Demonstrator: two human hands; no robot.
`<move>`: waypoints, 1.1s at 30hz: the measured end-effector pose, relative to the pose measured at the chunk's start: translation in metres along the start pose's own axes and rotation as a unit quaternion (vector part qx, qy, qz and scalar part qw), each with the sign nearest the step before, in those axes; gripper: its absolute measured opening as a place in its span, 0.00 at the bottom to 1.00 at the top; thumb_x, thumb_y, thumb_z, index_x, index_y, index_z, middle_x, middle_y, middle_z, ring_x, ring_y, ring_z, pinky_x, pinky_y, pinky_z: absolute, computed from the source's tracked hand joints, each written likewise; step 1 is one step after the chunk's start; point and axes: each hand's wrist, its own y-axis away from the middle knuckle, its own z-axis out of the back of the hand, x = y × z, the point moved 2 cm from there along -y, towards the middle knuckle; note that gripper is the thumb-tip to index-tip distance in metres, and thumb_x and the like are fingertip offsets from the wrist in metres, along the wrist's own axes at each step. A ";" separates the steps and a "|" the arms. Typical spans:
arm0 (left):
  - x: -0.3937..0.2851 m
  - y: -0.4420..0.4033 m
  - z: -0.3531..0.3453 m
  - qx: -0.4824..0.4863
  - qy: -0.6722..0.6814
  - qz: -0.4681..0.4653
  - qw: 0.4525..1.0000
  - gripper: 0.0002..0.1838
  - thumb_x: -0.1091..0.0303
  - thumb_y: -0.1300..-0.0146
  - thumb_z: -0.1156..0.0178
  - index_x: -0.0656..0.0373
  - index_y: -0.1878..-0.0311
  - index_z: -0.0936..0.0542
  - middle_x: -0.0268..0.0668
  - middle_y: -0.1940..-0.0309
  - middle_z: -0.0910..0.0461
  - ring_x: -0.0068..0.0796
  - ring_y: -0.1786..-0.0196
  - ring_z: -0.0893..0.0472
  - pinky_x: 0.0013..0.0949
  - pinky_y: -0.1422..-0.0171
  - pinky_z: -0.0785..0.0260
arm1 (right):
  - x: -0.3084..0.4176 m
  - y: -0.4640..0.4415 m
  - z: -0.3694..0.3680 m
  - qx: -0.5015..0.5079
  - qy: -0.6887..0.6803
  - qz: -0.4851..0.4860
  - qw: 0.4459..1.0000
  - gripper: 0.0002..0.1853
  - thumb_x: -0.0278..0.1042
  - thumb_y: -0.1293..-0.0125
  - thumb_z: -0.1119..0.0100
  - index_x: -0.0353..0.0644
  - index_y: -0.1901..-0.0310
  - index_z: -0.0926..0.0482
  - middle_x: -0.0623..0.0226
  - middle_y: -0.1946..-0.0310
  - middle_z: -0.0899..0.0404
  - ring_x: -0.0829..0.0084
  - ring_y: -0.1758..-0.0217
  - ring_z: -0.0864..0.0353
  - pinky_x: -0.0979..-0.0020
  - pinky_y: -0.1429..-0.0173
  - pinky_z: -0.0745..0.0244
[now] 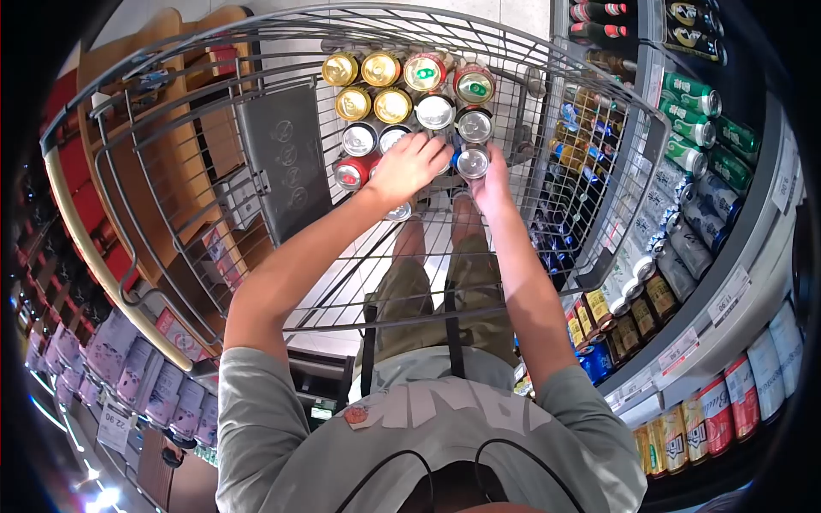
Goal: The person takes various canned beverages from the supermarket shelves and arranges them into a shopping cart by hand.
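Note:
Drink cans stand upright in rows inside a metal shopping cart [342, 323]. My right hand [491, 183] is wrapped around the side of a silver-topped can [473, 162] at the near right of the group. My left hand [414, 168] lies over the near cans, fingers curled down onto a can top that they mostly cover. A bit of blue can [456, 157] shows between the hands. Around them stand gold-topped cans [392, 106], cans with green tabs [425, 73], a silver-topped can [435, 112] and a red can [349, 174].
A grey plastic flap [286, 158] hangs on the cart's left side. Shelves of green cans [687, 128] and other drinks line the right, with price labels [684, 349] along the edge. Wooden shelving [137, 137] and packaged goods [128, 359] stand at left.

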 end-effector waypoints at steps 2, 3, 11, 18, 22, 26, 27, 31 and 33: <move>0.004 0.000 -0.004 0.032 0.064 0.040 0.997 0.27 0.70 0.48 0.42 0.55 0.41 0.26 0.37 0.46 0.26 0.36 0.45 0.26 0.40 0.38 0.33 | 0.001 0.000 -0.001 0.013 0.017 0.010 1.000 0.17 0.47 0.27 0.53 0.45 0.48 0.25 0.67 0.54 0.18 0.71 0.53 0.16 0.63 0.51 0.20; 0.004 -0.001 -0.003 -0.004 0.061 0.041 0.997 0.25 0.71 0.50 0.41 0.56 0.44 0.24 0.37 0.47 0.26 0.36 0.46 0.26 0.40 0.38 0.32 | 0.001 -0.001 0.001 0.012 0.016 0.011 1.000 0.17 0.47 0.27 0.53 0.45 0.48 0.25 0.67 0.54 0.18 0.71 0.53 0.16 0.63 0.51 0.20; -0.005 -0.003 -0.002 -0.076 0.068 0.093 0.990 0.30 0.76 0.54 0.41 0.57 0.42 0.25 0.37 0.46 0.27 0.39 0.42 0.29 0.42 0.37 0.35 | 0.007 -0.003 0.003 0.016 0.048 0.043 0.998 0.16 0.47 0.27 0.53 0.45 0.48 0.25 0.68 0.54 0.18 0.71 0.53 0.17 0.62 0.52 0.19; -0.007 0.009 -0.012 -0.111 0.056 0.144 0.982 0.29 0.73 0.50 0.41 0.53 0.40 0.25 0.38 0.44 0.28 0.41 0.40 0.30 0.42 0.37 0.36 | 0.013 0.012 -0.008 0.037 0.093 0.009 0.995 0.21 0.52 0.25 0.62 0.48 0.41 0.30 0.67 0.48 0.21 0.66 0.48 0.19 0.49 0.53 0.18; -0.008 0.012 -0.008 -0.106 0.069 0.177 0.976 0.26 0.72 0.47 0.43 0.53 0.40 0.25 0.39 0.43 0.28 0.41 0.40 0.29 0.43 0.37 0.36 | 0.014 0.014 -0.010 0.034 0.105 -0.015 0.994 0.24 0.55 0.25 0.63 0.48 0.39 0.32 0.65 0.45 0.23 0.62 0.47 0.20 0.46 0.52 0.18; -0.016 0.015 0.007 -0.137 0.161 0.197 0.957 0.33 0.72 0.54 0.32 0.55 0.40 0.27 0.40 0.40 0.29 0.44 0.38 0.31 0.46 0.37 0.37 | 0.018 0.032 -0.016 0.028 0.147 0.017 0.989 0.26 0.57 0.25 0.64 0.45 0.39 0.32 0.63 0.45 0.22 0.61 0.42 0.23 0.46 0.50 0.20; -0.020 0.015 0.017 -0.158 0.184 0.201 0.949 0.29 0.72 0.53 0.32 0.57 0.44 0.25 0.41 0.42 0.27 0.46 0.40 0.29 0.47 0.38 0.35 | 0.020 0.033 -0.014 0.030 0.147 0.020 0.989 0.26 0.57 0.25 0.64 0.45 0.39 0.32 0.63 0.45 0.22 0.61 0.42 0.23 0.46 0.50 0.20; -0.037 0.028 0.052 -0.188 0.295 0.179 0.920 0.16 0.74 0.49 0.35 0.60 0.54 0.22 0.43 0.54 0.21 0.46 0.49 0.23 0.44 0.45 0.30 | 0.019 0.037 -0.001 0.015 0.166 0.044 0.985 0.27 0.57 0.26 0.61 0.44 0.38 0.33 0.64 0.42 0.24 0.62 0.41 0.24 0.47 0.47 0.22; -0.049 0.040 0.061 -0.132 0.323 0.184 0.919 0.15 0.74 0.48 0.36 0.60 0.55 0.22 0.43 0.56 0.21 0.46 0.51 0.22 0.44 0.46 0.29 | 0.015 0.044 0.003 -0.021 0.164 0.071 0.984 0.27 0.57 0.26 0.60 0.44 0.37 0.33 0.64 0.42 0.25 0.63 0.41 0.25 0.49 0.46 0.23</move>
